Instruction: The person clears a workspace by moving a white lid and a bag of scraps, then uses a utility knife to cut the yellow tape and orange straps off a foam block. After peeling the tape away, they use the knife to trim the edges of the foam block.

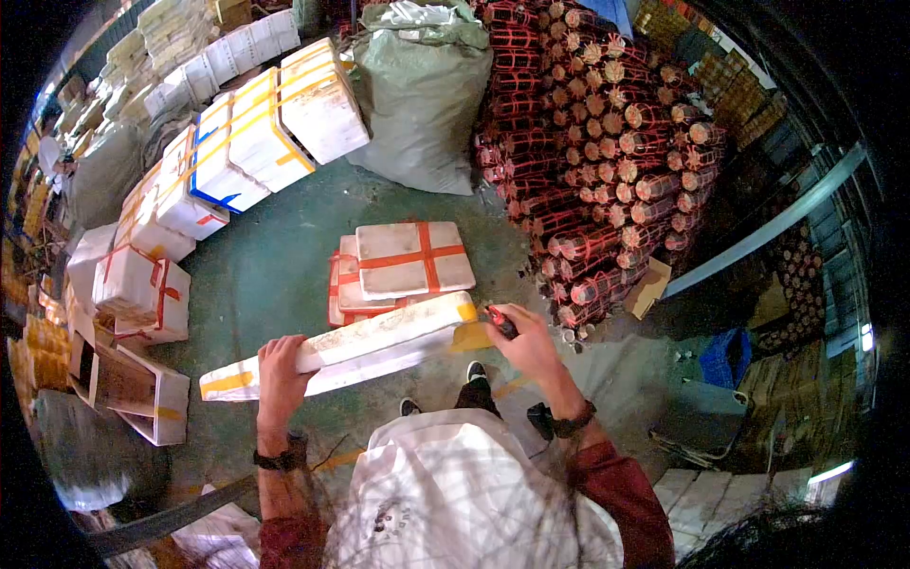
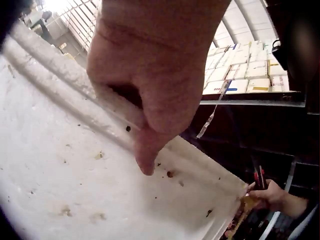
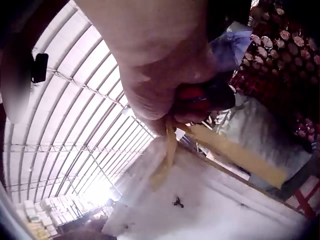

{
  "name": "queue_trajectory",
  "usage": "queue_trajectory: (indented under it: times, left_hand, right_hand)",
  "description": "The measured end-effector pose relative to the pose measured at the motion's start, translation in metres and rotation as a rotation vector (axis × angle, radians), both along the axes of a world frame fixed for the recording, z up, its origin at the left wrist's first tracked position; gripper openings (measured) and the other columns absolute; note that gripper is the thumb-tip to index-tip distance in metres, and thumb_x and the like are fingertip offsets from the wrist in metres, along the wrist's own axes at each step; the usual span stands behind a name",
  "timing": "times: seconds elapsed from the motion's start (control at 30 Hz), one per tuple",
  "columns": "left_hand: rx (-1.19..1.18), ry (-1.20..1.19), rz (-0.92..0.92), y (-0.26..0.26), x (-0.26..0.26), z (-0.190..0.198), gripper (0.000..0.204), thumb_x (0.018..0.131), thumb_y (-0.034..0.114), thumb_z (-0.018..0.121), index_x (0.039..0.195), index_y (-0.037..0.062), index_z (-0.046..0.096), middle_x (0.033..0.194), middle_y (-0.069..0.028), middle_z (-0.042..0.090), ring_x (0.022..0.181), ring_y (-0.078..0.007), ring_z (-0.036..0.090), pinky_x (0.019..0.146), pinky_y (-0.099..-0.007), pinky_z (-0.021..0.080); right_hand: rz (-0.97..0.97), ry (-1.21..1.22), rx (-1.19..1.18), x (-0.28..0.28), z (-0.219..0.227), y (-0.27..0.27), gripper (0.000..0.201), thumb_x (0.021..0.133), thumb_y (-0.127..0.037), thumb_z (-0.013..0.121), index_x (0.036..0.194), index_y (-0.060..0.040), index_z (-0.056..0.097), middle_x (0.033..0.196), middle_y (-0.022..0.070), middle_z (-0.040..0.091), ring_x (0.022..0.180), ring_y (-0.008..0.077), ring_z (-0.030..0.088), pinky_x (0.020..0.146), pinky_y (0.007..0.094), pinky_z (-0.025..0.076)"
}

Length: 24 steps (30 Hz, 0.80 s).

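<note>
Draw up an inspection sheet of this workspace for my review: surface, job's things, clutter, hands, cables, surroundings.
Surface: green floor, scuffed in places.
Job's things: white foam panel, speckled with dark marks, held above the floor; yellow tape at its right end; red-and-black tool.
Clutter: stacked foam pieces with red tape just beyond the panel.
Hands: left hand grips the panel's edge; right hand holds the tool.
Cables: nothing seen that is clearly one.
Surroundings: row of taped foam boxes, large sack, red-netted stack.
</note>
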<state>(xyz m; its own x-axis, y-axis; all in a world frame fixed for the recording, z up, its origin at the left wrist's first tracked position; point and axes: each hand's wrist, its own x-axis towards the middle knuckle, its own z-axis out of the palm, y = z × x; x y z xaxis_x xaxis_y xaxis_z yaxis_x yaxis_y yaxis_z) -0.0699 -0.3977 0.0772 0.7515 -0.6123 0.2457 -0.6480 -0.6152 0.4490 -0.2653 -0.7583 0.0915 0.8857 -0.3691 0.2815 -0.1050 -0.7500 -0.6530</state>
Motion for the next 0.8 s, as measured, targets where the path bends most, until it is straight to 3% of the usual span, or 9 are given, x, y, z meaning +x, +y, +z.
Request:
queue_trajectory:
  times: [0.17,0.37,0.57,0.8]
  left_hand:
    - [-0.021,0.025,0.000,0.001,-0.002,0.001,0.055,0.059,0.010,0.085,0.109,0.0047,0.062,0.102,-0.0102,0.065,0.101,-0.0333,0.058,0.092,-0.0440,0.041]
    - [-0.045,0.067,-0.019,0.003,-0.005,0.004,0.055,0.061,0.010,0.085,0.111,0.0048,0.062,0.103,-0.0103,0.065,0.102,-0.0332,0.058,0.092,-0.0437,0.040]
    - [0.008,0.058,-0.042,0.007,-0.007,0.007,0.053,0.063,0.012,0.085,0.111,0.0057,0.063,0.103,-0.0103,0.066,0.102,-0.0327,0.058,0.093,-0.0430,0.039]
    - [0.059,0.081,-0.063,0.009,-0.005,0.003,0.053,0.063,0.016,0.085,0.111,0.0067,0.064,0.105,-0.0099,0.066,0.102,-0.0329,0.058,0.093,-0.0431,0.039]
  right_hand:
    - [0.073,-0.095,0.024,0.002,0.022,0.011,0.035,0.084,-0.010,0.072,0.118,-0.0083,0.063,0.105,0.0128,0.069,0.096,0.0313,0.068,0.083,0.0368,0.054]
    - [0.137,-0.137,0.064,0.012,0.037,0.019,0.028,0.085,-0.015,0.075,0.110,-0.0069,0.066,0.096,0.0116,0.068,0.083,0.0270,0.068,0.073,0.0329,0.053]
    - [0.266,0.069,-0.007,0.013,0.035,0.016,0.017,0.087,-0.011,0.067,0.101,-0.0022,0.062,0.084,0.0149,0.061,0.074,0.0341,0.061,0.066,0.0394,0.049]
    - [0.333,0.135,-0.145,0.011,0.016,0.006,0.029,0.083,-0.015,0.071,0.107,-0.0029,0.059,0.093,0.0152,0.061,0.087,0.0372,0.062,0.074,0.0436,0.050]
